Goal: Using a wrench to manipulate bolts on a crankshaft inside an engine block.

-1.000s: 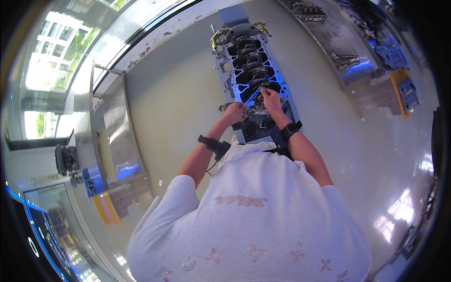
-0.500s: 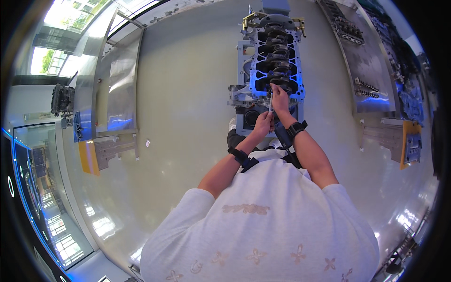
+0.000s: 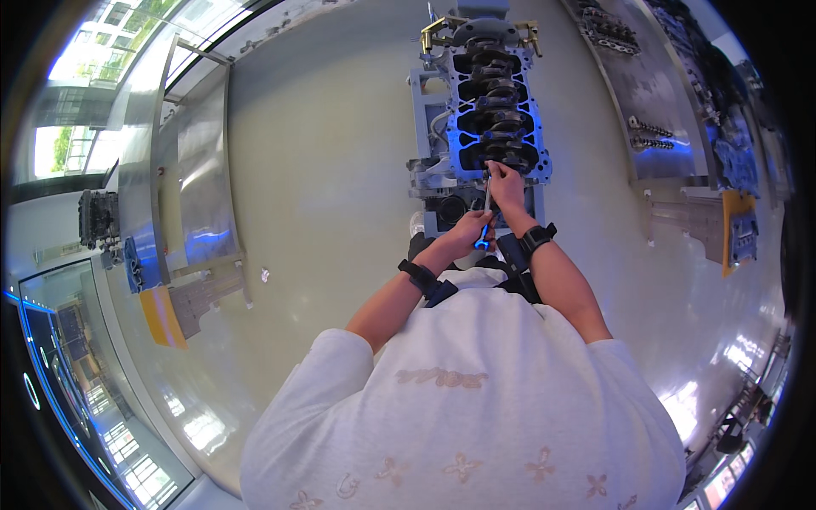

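An engine block (image 3: pixel 453 127) with its crankshaft (image 3: pixel 501 119) exposed lies in front of me on a grey stand. A slim metal wrench (image 3: pixel 488 202) points lengthwise at the block's near end. My left hand (image 3: pixel 467 232) is closed round its lower part, and the open jaw sticks out below the fingers, catching blue light. Higher up, my right hand (image 3: pixel 508 187) has its fingers closed at the wrench's far end, against the block's near edge. Those fingertips hide the far end and whatever it touches. Both wrists wear black straps.
At right stands a metal table (image 3: pixel 671 136) bearing camshafts (image 3: pixel 651 133) and other engine parts. Another metal table (image 3: pixel 204 161) is at left, with an orange panel (image 3: pixel 161 316) at its near end. A small pale scrap (image 3: pixel 265 274) lies on the floor.
The left hand has shifted slightly left and down along the wrench, and the jaw end now shows below it. The right hand stays by the block's near edge. The view has shifted slightly.
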{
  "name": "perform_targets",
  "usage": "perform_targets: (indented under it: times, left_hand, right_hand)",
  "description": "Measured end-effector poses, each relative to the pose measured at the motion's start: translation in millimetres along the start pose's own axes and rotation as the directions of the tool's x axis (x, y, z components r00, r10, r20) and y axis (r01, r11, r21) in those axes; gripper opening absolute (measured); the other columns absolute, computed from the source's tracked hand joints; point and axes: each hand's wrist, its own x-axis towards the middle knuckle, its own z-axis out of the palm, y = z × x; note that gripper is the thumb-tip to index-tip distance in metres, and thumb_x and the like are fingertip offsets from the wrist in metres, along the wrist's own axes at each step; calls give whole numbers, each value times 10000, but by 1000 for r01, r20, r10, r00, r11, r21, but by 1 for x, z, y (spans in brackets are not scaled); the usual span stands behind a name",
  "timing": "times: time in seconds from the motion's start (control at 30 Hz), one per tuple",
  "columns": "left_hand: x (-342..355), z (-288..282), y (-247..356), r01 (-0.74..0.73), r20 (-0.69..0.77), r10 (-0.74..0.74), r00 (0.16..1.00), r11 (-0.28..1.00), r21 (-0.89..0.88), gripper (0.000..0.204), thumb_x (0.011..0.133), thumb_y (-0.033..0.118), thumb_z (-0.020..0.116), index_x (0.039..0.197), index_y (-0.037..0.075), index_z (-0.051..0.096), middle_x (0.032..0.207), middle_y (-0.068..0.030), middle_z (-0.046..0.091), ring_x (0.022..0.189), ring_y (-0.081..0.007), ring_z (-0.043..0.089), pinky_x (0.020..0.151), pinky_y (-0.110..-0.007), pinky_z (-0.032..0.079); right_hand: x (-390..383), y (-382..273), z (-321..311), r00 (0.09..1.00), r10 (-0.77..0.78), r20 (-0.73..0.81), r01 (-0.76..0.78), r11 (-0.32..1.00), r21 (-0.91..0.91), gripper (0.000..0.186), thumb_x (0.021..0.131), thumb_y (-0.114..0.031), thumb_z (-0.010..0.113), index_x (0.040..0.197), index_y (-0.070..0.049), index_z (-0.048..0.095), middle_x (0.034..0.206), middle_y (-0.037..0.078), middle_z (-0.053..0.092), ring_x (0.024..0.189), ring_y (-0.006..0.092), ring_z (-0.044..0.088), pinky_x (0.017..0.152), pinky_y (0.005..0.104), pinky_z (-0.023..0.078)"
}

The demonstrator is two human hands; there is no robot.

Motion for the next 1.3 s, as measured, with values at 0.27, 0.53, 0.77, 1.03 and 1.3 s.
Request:
perform_targets:
  times: [0.27, 0.53, 0.77, 1.03, 1.3]
  left_hand:
    - [21, -86, 99, 134, -36, -180, 983, 570, 811, 357, 948, 339, 500, 754, 49, 574, 594, -31, 529, 510, -188, 526, 492, -339, 448]
    - [81, -46, 212, -175, 231, 37, 972, -542, 822, 272, 830, 371, 619, 945, 135, 690, 890, -83, 685, 861, -266, 652, 722, -394, 504]
    - [87, -4, 240, -292, 289, -127, 949, -703, 648, 222, 795, 330, 647, 929, 161, 699, 900, -59, 684, 894, -254, 641, 739, -384, 496]
    - [6, 7, 202, -71, 264, 295, 918, -534, 843, 233, 841, 336, 600, 910, 136, 696, 862, -93, 670, 860, -285, 628, 736, -406, 465]
    - [-32, -13, 69, 254, -206, 583, 786, -1, 967, 284, 880, 348, 533, 962, 112, 669, 927, -130, 665, 908, -322, 615, 761, -435, 461]
  right_hand:
    - [-14, -2, 15, 980, 95, -174, -102, 994, -32, 365, 902, -466, 495, 1047, -192, 688, 712, 60, 672, 790, 258, 657, 703, 391, 484]
    - [-18, -2, 26, 952, 190, -240, -144, 970, 196, 340, 931, -410, 477, 1074, -180, 681, 628, 31, 642, 598, 171, 603, 572, 331, 455]
    - [-16, 0, 22, 965, 245, -88, -197, 909, 368, 370, 931, -421, 472, 1061, -146, 682, 623, 37, 641, 626, 173, 637, 606, 332, 465]
    - [-2, -4, -16, 991, -73, -109, 100, 956, 276, 356, 928, -409, 484, 1047, -147, 693, 623, 45, 628, 620, 177, 629, 591, 336, 452]
    - [19, 12, -15, 985, -136, 107, 131, 990, 54, 385, 878, -454, 547, 920, -101, 695, 732, 87, 669, 748, 290, 651, 661, 407, 472]
